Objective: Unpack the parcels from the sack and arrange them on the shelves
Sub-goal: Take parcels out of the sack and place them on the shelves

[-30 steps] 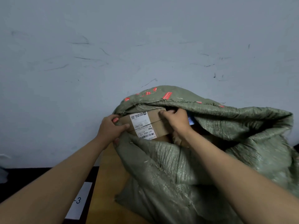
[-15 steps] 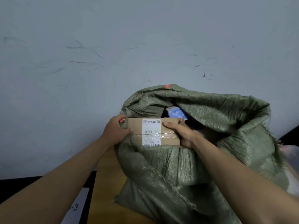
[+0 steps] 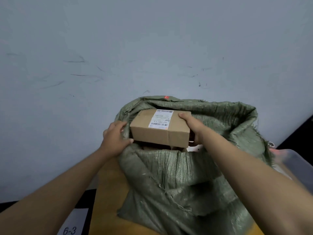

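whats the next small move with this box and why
Probably lift the cardboard box straight up and clear of the green sack. The right hand grips its right end, the left hand holds the sack's rim, and the box sits in the open mouth.

Arms: two long bare forearms, no sleeves in view.
Left hand [image 3: 115, 139]: bare, no glove, reddish-painted fingernail.
Right hand [image 3: 193, 123]: bare, no glove, ring or watch.
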